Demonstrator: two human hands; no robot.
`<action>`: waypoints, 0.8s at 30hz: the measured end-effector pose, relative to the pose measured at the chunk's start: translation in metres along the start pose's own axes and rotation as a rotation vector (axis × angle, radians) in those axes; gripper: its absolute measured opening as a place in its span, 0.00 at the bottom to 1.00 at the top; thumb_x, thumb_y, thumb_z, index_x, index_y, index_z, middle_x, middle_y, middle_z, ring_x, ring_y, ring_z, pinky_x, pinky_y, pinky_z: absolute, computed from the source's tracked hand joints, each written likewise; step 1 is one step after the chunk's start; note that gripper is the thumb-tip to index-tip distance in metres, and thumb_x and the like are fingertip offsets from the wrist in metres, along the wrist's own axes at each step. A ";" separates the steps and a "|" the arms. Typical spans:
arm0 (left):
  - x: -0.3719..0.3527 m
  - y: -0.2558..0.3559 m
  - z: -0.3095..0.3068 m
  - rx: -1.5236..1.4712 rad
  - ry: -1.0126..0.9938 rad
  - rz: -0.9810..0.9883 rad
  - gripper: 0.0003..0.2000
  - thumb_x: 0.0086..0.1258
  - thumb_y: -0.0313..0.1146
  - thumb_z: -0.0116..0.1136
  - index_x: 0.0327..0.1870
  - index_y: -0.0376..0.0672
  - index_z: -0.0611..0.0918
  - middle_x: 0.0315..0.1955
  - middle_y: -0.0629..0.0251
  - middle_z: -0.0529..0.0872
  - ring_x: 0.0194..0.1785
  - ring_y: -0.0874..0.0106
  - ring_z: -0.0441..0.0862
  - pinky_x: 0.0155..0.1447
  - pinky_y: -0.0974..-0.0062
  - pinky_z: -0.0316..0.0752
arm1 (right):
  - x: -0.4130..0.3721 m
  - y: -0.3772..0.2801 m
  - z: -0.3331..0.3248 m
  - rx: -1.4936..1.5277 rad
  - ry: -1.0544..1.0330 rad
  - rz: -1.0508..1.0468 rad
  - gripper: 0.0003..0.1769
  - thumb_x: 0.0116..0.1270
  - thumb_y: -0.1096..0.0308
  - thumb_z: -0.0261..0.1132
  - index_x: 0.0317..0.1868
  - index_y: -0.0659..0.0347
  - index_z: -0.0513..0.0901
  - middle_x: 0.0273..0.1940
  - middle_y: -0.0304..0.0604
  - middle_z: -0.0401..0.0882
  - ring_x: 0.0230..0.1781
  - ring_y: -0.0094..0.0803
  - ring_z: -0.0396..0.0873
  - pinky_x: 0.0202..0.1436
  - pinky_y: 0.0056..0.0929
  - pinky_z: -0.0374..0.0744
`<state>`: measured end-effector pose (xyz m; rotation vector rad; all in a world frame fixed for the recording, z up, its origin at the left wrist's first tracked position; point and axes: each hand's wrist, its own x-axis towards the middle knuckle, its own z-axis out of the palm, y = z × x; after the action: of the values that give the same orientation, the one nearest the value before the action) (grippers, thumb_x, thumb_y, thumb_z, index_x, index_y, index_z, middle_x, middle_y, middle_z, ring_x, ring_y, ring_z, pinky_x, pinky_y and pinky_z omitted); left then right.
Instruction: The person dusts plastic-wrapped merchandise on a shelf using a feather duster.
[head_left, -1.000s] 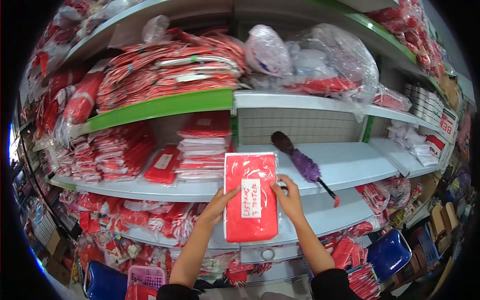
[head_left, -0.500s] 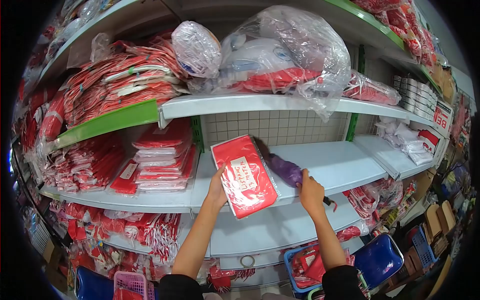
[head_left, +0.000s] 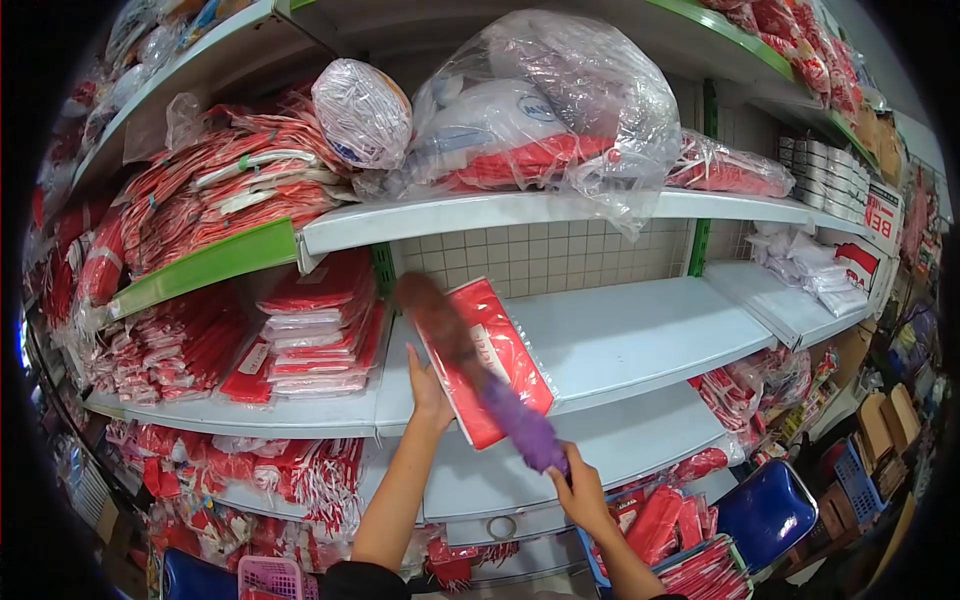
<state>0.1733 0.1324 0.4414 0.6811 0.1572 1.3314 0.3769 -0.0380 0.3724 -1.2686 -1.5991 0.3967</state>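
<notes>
My left hand (head_left: 429,392) grips the left edge of a flat red packet (head_left: 522,362) in clear plastic, holding it tilted above the shelf edge. A handwritten label on the packet is partly covered. My right hand (head_left: 580,488), fingers closed, holds a feather duster (head_left: 522,422) by its lower end. Its feathers are purple near my hand and brown towards the blurred tip. The duster lies slantwise across the front of the packet; whether it touches cannot be told.
Behind the packet runs a pale shelf (head_left: 640,325). Stacked red packets (head_left: 318,325) stand to the left. Above, a large clear plastic bag (head_left: 600,110) hangs over the upper shelf's edge. A blue stool seat (head_left: 768,515) and a basket of red packets (head_left: 705,575) are low right.
The duster has swung left from behind the packet to across its front. My right hand has moved down and left. The packet stays in my left hand, slightly lower.
</notes>
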 end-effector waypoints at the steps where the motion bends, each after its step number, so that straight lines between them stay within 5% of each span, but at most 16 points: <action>1: 0.003 0.001 -0.016 0.059 -0.041 -0.043 0.44 0.62 0.73 0.30 0.64 0.38 0.65 0.58 0.55 0.73 0.59 0.60 0.72 0.65 0.60 0.64 | -0.004 0.001 0.003 0.013 0.037 0.067 0.19 0.68 0.66 0.57 0.55 0.65 0.66 0.29 0.64 0.76 0.32 0.62 0.77 0.32 0.46 0.73; 4: -0.006 0.003 0.008 0.097 0.082 -0.022 0.44 0.62 0.73 0.31 0.64 0.38 0.66 0.56 0.56 0.75 0.58 0.61 0.73 0.65 0.60 0.64 | -0.008 -0.021 0.002 0.033 0.108 0.206 0.18 0.68 0.66 0.56 0.54 0.64 0.67 0.28 0.64 0.76 0.31 0.61 0.77 0.31 0.44 0.73; 5: -0.003 0.001 0.002 0.122 0.107 0.014 0.44 0.61 0.73 0.31 0.64 0.39 0.65 0.56 0.56 0.75 0.57 0.60 0.74 0.64 0.59 0.66 | -0.013 -0.016 0.004 0.032 0.060 0.159 0.17 0.67 0.67 0.58 0.53 0.66 0.68 0.23 0.54 0.72 0.20 0.38 0.74 0.26 0.30 0.70; 8: -0.003 -0.004 -0.005 0.146 0.221 0.104 0.45 0.61 0.74 0.31 0.64 0.40 0.65 0.55 0.55 0.75 0.54 0.58 0.75 0.59 0.58 0.71 | -0.022 -0.005 0.004 0.147 -0.142 0.006 0.15 0.67 0.66 0.58 0.50 0.66 0.70 0.23 0.49 0.71 0.22 0.29 0.71 0.25 0.26 0.68; 9: -0.005 -0.002 0.000 0.090 0.144 0.059 0.45 0.61 0.74 0.31 0.63 0.39 0.66 0.54 0.54 0.76 0.54 0.58 0.76 0.59 0.58 0.71 | -0.024 -0.003 0.006 0.185 -0.067 0.016 0.13 0.67 0.66 0.59 0.48 0.65 0.72 0.22 0.42 0.70 0.23 0.22 0.68 0.25 0.23 0.67; 11: -0.004 0.004 0.001 0.087 0.017 -0.039 0.47 0.59 0.75 0.30 0.64 0.36 0.65 0.54 0.53 0.76 0.55 0.58 0.76 0.60 0.58 0.70 | -0.027 0.004 0.008 0.199 0.079 0.153 0.15 0.68 0.65 0.58 0.50 0.65 0.71 0.24 0.49 0.73 0.23 0.29 0.72 0.28 0.28 0.70; 12: -0.004 0.001 0.003 0.103 0.108 -0.003 0.49 0.58 0.76 0.30 0.64 0.34 0.64 0.54 0.52 0.76 0.56 0.58 0.75 0.61 0.58 0.70 | -0.029 0.008 0.008 0.204 0.150 0.220 0.16 0.68 0.65 0.58 0.51 0.65 0.71 0.25 0.52 0.75 0.23 0.33 0.74 0.29 0.30 0.72; 13: -0.003 0.001 0.002 0.121 0.123 -0.002 0.49 0.58 0.76 0.30 0.64 0.35 0.64 0.55 0.53 0.76 0.56 0.58 0.75 0.61 0.58 0.69 | -0.033 0.015 0.010 0.243 0.163 0.307 0.15 0.68 0.65 0.58 0.50 0.65 0.72 0.26 0.50 0.77 0.24 0.31 0.75 0.30 0.29 0.72; 16: 0.001 -0.002 -0.006 0.131 0.126 0.024 0.47 0.59 0.75 0.31 0.64 0.38 0.65 0.56 0.55 0.75 0.56 0.59 0.75 0.60 0.59 0.70 | -0.042 0.018 0.008 0.254 0.065 0.100 0.10 0.69 0.65 0.57 0.44 0.62 0.74 0.20 0.29 0.67 0.17 0.14 0.62 0.20 0.18 0.62; 19: -0.004 -0.001 0.004 0.113 0.116 0.002 0.46 0.60 0.75 0.30 0.62 0.38 0.68 0.57 0.57 0.75 0.57 0.62 0.74 0.61 0.61 0.69 | -0.048 0.019 0.001 0.290 -0.087 0.097 0.10 0.69 0.65 0.57 0.45 0.61 0.74 0.20 0.28 0.66 0.17 0.14 0.62 0.19 0.17 0.61; 22: -0.001 -0.001 0.002 0.160 0.136 -0.048 0.45 0.60 0.75 0.28 0.57 0.37 0.71 0.49 0.57 0.80 0.52 0.63 0.78 0.60 0.63 0.71 | -0.045 0.019 0.005 0.293 0.107 0.273 0.14 0.68 0.63 0.58 0.48 0.64 0.74 0.22 0.42 0.73 0.23 0.23 0.70 0.29 0.25 0.71; 24: 0.001 -0.002 0.000 0.166 0.154 -0.039 0.45 0.60 0.75 0.28 0.57 0.37 0.71 0.47 0.57 0.80 0.50 0.64 0.78 0.58 0.63 0.72 | -0.040 0.006 0.004 0.303 0.045 0.251 0.13 0.68 0.64 0.58 0.47 0.64 0.74 0.22 0.41 0.72 0.23 0.22 0.69 0.28 0.25 0.70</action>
<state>0.1751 0.1326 0.4408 0.7113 0.4065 1.3432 0.3738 -0.0691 0.3462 -1.2346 -1.2876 0.7333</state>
